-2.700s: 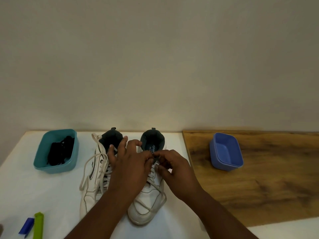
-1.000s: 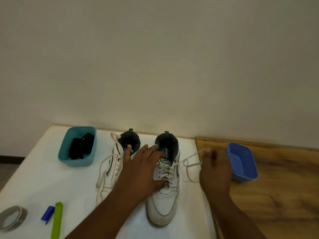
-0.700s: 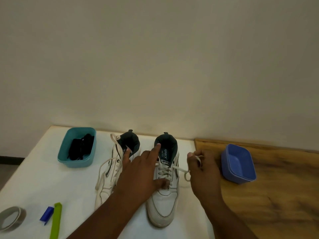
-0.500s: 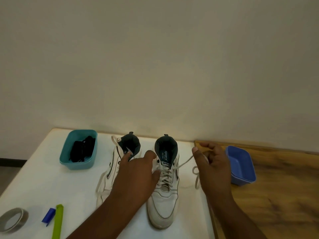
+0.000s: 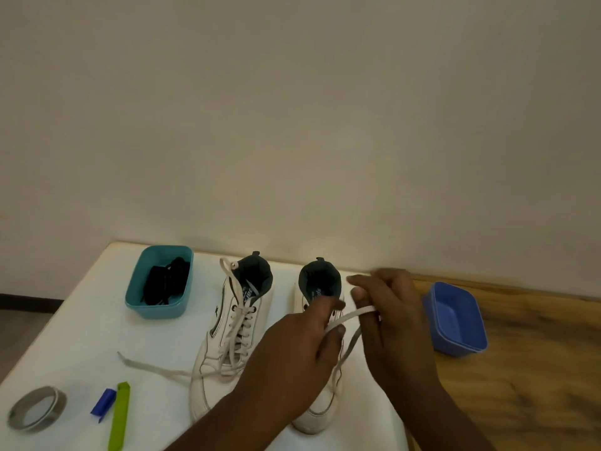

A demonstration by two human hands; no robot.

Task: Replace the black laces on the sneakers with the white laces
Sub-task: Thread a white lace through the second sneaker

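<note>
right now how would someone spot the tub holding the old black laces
Start at the white table and go to its far left corner by the wall. The teal tub sits there, left of both white sneakers. Unlike the blue tub on the wooden surface, it holds a black lace bundle.

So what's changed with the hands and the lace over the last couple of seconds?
The left hand has lifted off the right sneaker and now pinches the white lace that the right hand holds beside it; earlier the right hand had pulled it out toward the blue tub. Unchanged: the left sneaker, the teal tub of black laces, the tape.
</note>
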